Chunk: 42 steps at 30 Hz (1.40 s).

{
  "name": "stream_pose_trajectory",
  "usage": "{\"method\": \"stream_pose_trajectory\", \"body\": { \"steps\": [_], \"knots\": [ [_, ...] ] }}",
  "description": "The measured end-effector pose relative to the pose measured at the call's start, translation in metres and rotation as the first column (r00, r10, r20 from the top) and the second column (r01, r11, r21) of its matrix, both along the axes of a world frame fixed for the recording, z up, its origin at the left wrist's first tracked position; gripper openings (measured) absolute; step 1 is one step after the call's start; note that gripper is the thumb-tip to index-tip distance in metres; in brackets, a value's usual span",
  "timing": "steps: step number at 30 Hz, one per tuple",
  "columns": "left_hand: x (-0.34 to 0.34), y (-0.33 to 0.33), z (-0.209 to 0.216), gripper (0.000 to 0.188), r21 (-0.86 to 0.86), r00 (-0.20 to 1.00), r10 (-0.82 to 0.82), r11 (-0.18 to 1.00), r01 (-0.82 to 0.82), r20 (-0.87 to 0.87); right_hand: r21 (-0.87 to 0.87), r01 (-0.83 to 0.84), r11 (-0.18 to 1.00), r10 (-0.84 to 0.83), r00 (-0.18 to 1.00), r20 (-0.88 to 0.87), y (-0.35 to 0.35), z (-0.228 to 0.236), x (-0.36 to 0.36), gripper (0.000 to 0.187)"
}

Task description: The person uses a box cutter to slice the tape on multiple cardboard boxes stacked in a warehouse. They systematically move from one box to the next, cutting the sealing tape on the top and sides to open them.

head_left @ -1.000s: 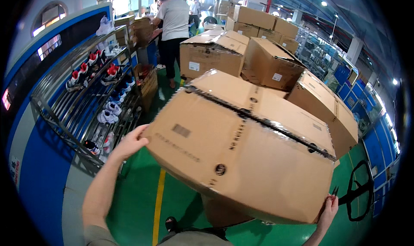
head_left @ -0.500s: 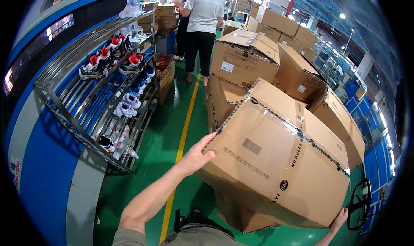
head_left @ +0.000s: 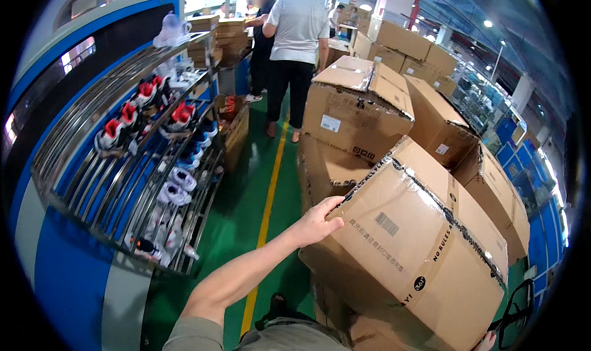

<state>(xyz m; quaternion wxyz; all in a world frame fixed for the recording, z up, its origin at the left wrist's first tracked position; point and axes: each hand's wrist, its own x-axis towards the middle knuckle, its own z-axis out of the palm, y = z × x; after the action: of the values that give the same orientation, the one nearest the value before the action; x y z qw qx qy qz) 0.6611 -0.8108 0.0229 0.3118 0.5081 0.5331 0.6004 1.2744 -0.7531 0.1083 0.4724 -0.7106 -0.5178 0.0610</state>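
A large taped cardboard box (head_left: pixel 394 259), tilted, is held between my two hands in front of my body. My left hand (head_left: pixel 320 223) grips its upper left edge, with the thumb lying on the near face and the fingers over the edge. At the lower right corner only the fingers of my right hand (head_left: pixel 486 341) show, against the box's edge; the rest is hidden by the box and the picture's rim. Another carton (head_left: pixel 354 108) with a white label stands beyond the held box. Below the held box, part of a further carton (head_left: pixel 369 335) shows near my feet.
A metal rack (head_left: pixel 123 166) with several shoes lines the left side. A yellow line (head_left: pixel 268 209) runs along the green floor (head_left: pixel 237 228). Two people (head_left: pixel 294 49) stand ahead in the aisle. More cartons (head_left: pixel 434 114) are stacked at the right, beside a black frame-like object (head_left: pixel 517 311).
The held box sits lower and further right in the picture, with both hands still on it. The rack and the cartons beyond appear shifted as my view moved.
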Motion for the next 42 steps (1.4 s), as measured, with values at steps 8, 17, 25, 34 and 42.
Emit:
{"method": "stream_pose_trajectory", "body": {
  "steps": [8, 17, 25, 34, 42],
  "knots": [
    [-0.067, 0.081, -0.001, 0.054, -0.023, 0.966, -0.246, 0.968, 0.249, 0.083, -0.060, 0.298, 0.953, -0.291, 0.950, 0.110, 0.022, -0.053, 0.041, 0.038],
    [-0.075, 0.089, -0.019, 0.081, -0.112, 0.871, -0.433, 0.901, 0.418, -0.232, 0.147, 0.526, 0.838, -0.543, 0.775, 0.324, -0.010, -0.111, -0.026, 0.038],
    [-0.112, 0.103, -0.018, 0.103, -0.245, 0.579, -0.764, 0.642, 0.726, -0.286, 0.274, 0.082, 0.958, -0.169, 0.936, 0.310, 0.001, -0.116, -0.292, 0.033],
    [-0.111, 0.117, -0.050, 0.119, -0.056, 0.567, -0.668, 0.669, 0.741, -0.482, 0.299, 0.228, 0.927, -0.309, 0.916, 0.258, -0.001, -0.058, -0.437, 0.040],
    [-0.156, 0.161, 0.018, 0.101, -0.187, 0.351, -0.873, 0.428, 0.884, -0.339, 0.523, 0.242, 0.817, -0.300, 0.954, 0.028, 0.026, -0.068, -0.440, 0.042]
  ]
}}
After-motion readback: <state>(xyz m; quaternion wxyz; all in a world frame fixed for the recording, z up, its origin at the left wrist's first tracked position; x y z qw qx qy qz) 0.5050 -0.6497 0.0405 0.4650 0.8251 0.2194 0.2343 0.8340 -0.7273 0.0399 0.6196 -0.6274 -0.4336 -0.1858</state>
